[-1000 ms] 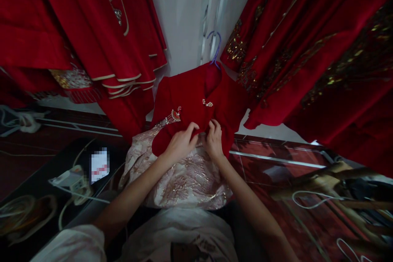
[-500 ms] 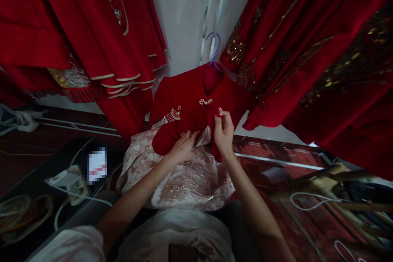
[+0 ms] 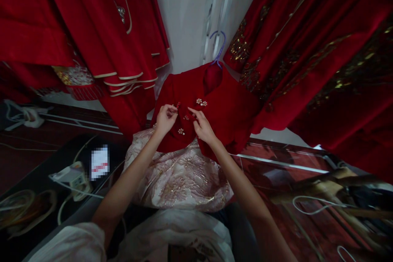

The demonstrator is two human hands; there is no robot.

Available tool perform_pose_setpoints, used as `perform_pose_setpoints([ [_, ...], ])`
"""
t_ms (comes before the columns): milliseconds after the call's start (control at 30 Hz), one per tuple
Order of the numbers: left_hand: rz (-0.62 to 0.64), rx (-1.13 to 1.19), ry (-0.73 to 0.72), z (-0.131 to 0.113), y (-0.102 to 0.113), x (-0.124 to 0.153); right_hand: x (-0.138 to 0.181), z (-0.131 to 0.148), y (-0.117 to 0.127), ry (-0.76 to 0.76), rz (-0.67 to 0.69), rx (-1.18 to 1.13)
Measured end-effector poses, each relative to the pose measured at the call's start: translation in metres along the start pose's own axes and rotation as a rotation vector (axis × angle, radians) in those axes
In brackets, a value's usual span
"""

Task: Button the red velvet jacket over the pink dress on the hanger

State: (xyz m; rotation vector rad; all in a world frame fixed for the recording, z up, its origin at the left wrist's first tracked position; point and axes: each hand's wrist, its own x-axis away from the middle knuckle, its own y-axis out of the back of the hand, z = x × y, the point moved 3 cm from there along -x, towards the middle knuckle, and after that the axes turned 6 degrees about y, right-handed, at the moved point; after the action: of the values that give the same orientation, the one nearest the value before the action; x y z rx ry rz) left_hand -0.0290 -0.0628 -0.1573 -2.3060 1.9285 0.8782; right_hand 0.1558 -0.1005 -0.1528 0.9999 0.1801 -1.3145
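Observation:
A red jacket point(image 3: 233, 106) with beaded flower fasteners point(image 3: 201, 102) down its front hangs from a purple hanger point(image 3: 219, 51), its lower part resting over my lap. My left hand point(image 3: 166, 119) is at the jacket's chest with thumb and fingers pinched together around a beaded ornament point(image 3: 178, 105), most of it hidden by the fingers. Just to the right, my right hand point(image 3: 204, 127) lies on the jacket front, index finger stretched out, holding nothing that I can see. Pale pink brocade cloth point(image 3: 181, 184) with a gold pattern spreads below the jacket across my lap.
Red garments with pale edging point(image 3: 129, 49) hang at left, and sequinned red garments point(image 3: 307, 73) at right. On a dark surface at left are a power strip point(image 3: 76, 180) and a blurred-out white item point(image 3: 100, 162). A white cable point(image 3: 313, 204) loops at right.
My left hand has moved up from the jacket's lower edge to the beaded ornament. My right hand has let go of the front edge and shifted left and down. The jacket front now lies more closed.

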Motion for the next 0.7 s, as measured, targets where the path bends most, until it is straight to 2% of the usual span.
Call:
perform_pose_setpoints([
  [33, -0.071, -0.006, -0.004, 0.003, 0.0, -0.005, -0.001, 0.001, 0.002, -0.005, 0.006, -0.006],
  [67, -0.087, 0.003, -0.003, 0.005, -0.002, -0.009, -0.002, 0.003, 0.004, -0.007, 0.016, -0.016],
  [233, -0.026, 0.133, 0.034, 0.009, -0.013, -0.017, -0.012, 0.004, 0.01, -0.039, 0.079, -0.07],
  [500, 0.04, 0.407, 0.119, 0.006, -0.018, -0.016, -0.045, 0.001, 0.001, 0.043, -0.077, -0.162],
  [700, 0.063, 0.622, 0.263, 0.002, -0.019, -0.009, -0.044, -0.001, -0.012, 0.1, -0.101, -0.016],
])
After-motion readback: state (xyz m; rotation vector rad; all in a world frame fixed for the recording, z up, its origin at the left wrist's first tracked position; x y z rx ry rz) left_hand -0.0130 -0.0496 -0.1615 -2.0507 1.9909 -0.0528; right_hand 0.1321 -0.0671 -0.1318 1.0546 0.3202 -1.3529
